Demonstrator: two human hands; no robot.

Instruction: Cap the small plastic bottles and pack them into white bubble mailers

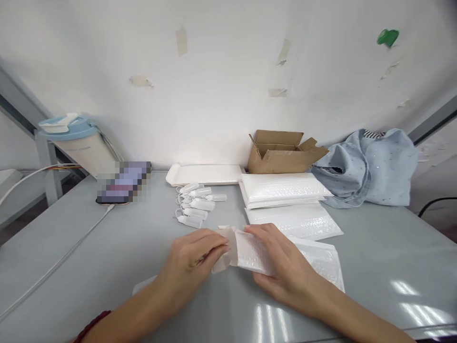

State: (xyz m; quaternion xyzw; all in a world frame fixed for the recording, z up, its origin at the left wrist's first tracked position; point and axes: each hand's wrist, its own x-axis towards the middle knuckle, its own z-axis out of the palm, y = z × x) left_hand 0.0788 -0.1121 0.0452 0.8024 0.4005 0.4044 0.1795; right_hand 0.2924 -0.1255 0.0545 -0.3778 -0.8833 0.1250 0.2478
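A white bubble mailer (pixel 248 252) is held low over the grey table, its flap end pointing left. My left hand (pixel 194 259) pinches the flap at the mailer's opening between thumb and fingers. Around the padded body wraps my right hand (pixel 282 262), fingers on the far edge and thumb on the near one. Whether anything is inside the mailer cannot be seen. Another bubble mailer (pixel 323 262) lies on the table, partly hidden behind my right hand. Beyond my left hand lie several small clear squeeze bottles (pixel 202 205) with white caps.
Behind my right hand is a stack of bubble mailers (pixel 282 188). A long white mailer (pixel 210 174) and an open cardboard box (pixel 282 161) stand along the wall. Blue cloth (pixel 378 166) fills the back right. At left are a cabled phone (pixel 124 183) and a tumbler (pixel 85 147).
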